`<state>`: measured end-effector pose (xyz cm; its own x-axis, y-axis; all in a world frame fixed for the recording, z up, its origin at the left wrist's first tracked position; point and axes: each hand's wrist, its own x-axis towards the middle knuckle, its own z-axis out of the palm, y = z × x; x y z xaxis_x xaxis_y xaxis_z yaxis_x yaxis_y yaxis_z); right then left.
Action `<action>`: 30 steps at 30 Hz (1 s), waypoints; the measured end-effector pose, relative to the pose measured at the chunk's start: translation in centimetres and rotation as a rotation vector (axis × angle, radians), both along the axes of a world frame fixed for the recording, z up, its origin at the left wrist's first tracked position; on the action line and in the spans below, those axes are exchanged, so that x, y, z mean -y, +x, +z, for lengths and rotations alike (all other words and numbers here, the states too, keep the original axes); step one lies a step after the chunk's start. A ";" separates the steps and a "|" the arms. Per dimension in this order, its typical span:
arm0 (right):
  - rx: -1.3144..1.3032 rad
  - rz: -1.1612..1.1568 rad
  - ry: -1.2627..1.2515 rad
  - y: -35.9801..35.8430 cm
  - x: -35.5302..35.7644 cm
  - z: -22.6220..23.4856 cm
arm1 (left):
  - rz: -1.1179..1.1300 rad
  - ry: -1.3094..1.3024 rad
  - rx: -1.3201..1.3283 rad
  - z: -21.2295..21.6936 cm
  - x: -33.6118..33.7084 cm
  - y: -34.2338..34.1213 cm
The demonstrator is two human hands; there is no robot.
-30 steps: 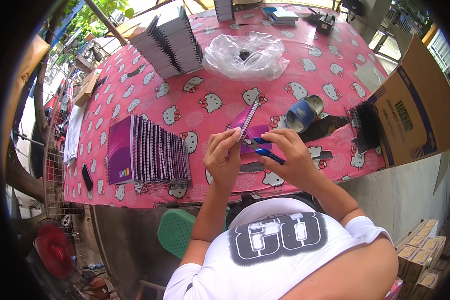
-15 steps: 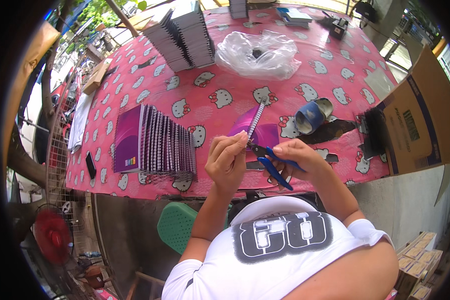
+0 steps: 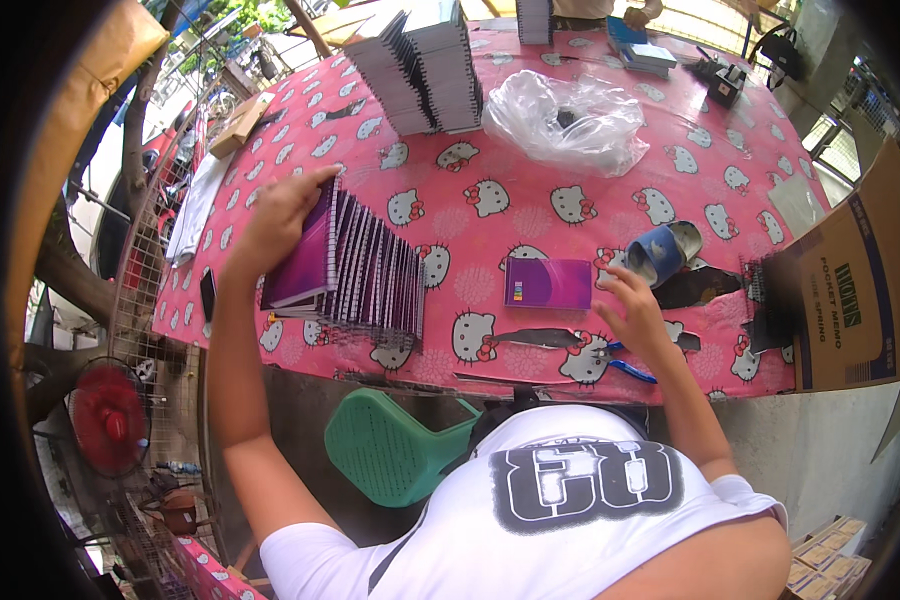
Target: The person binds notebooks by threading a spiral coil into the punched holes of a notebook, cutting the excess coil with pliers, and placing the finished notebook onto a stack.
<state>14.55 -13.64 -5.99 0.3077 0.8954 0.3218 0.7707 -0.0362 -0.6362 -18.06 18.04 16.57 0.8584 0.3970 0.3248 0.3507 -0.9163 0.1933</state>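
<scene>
At the left of the table leans a row of purple spiral notebooks. My left hand is closed over the outermost one, its fingers curled across the upper edge; that notebook stands slightly apart at the bottom. A single small purple notebook lies flat near the middle. Just right of it hovers my right hand, fingers spread, holding nothing. Below that hand, blue-handled pliers rest near the front edge, partly covered by my forearm.
A blue slipper lies right of the small notebook. An open cardboard box stands at the right edge. Farther back are tall notebook stacks, a clear plastic bag and a black holder. Another person's hand shows at the far side.
The pliers have left my right hand and lie on the table. My left hand has let go of the small notebook's spiral and moved left to the row. The view has shifted.
</scene>
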 end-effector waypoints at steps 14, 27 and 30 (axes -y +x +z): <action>0.127 -0.075 -0.146 2.3 -7.0 -0.5 | -0.162 -0.445 0.567 -5.0 17.9 9.7; 0.221 -1.074 -0.276 20.9 8.2 -2.3 | -0.194 -0.265 0.310 -21.0 14.7 18.7; 0.251 -0.996 -0.386 20.8 9.2 -3.2 | -0.190 -0.289 0.244 -21.6 14.7 18.6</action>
